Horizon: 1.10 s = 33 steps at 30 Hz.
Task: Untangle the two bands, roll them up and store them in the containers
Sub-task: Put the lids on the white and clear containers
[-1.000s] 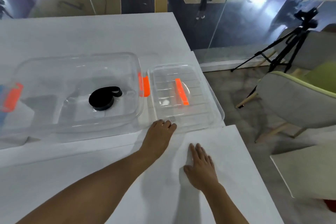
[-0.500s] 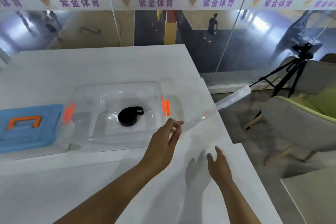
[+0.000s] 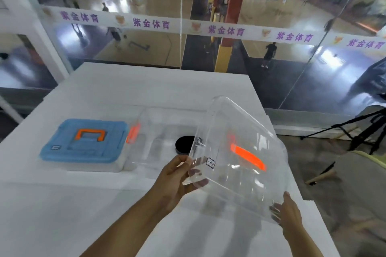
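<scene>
On the left I see a blue plastic box with an orange handle (image 3: 83,142), shut, on the white table (image 3: 52,215). Just beside it sits the clear plastic box (image 3: 158,131) with the rolled black band (image 3: 184,145) inside. My left hand (image 3: 173,181) pinches the near left corner of the clear lid with an orange handle (image 3: 240,160), thumb on top. The tilted lid hides part of the band. My right hand (image 3: 289,217) holds the lid's near right corner.

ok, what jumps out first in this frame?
The clear lid with its orange handle, held tilted in mid-air by the left hand and right hand. Behind it, the open clear container holds a rolled black band; a blue-lidded box sits to its left.
</scene>
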Each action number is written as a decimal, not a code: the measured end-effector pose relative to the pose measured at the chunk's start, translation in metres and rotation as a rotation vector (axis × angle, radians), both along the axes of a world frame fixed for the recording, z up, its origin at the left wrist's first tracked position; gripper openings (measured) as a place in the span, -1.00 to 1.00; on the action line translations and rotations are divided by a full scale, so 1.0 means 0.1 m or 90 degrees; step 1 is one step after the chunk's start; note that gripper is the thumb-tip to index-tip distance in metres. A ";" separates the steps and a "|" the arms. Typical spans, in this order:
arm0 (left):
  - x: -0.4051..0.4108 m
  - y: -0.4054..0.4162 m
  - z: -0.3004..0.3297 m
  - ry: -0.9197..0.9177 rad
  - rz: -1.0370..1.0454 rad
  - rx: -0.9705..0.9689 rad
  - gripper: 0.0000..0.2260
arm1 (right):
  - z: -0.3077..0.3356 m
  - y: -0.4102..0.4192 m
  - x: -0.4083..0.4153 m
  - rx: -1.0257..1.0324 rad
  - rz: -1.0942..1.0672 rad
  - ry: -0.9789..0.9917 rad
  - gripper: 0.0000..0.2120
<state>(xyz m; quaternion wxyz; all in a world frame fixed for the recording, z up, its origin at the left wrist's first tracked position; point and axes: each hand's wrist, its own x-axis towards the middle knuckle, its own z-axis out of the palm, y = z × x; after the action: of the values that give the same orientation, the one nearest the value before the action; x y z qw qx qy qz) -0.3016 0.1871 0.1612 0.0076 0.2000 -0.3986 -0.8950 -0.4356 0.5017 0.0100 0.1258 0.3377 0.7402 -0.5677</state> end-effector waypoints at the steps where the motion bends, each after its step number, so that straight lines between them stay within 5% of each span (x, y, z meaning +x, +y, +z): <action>1: 0.03 -0.10 -0.03 -0.004 0.009 0.012 -0.90 | 0.03 -0.08 0.03 -0.005 0.007 0.015 -0.58; 4: 0.08 -0.40 -0.12 -0.043 0.071 -0.021 -0.89 | 0.18 -0.32 0.05 0.013 0.004 0.097 -0.64; 9: 0.03 -0.89 -0.27 -0.141 0.183 -0.244 -0.83 | 0.48 -0.86 -0.09 0.072 0.043 0.200 -0.67; 17: -0.02 -1.68 -0.71 -0.313 0.180 -0.802 -0.66 | 0.64 -1.65 -0.33 0.126 0.107 0.218 -0.66; 28: -0.05 -1.93 -1.12 -0.347 0.138 -0.814 -0.60 | 0.39 -1.93 -0.48 0.226 0.181 0.242 -0.64; 33: -0.17 -1.96 -1.11 -0.350 0.151 -0.824 -0.81 | 0.41 -1.88 -0.49 0.228 0.209 0.215 -0.60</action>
<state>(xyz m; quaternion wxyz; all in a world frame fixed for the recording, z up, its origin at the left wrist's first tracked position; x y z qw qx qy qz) -0.3185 -0.0089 0.0503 0.1214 0.4161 -0.8131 -0.3886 -0.4849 0.3134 0.0514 0.0293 0.1309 0.8837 -0.4484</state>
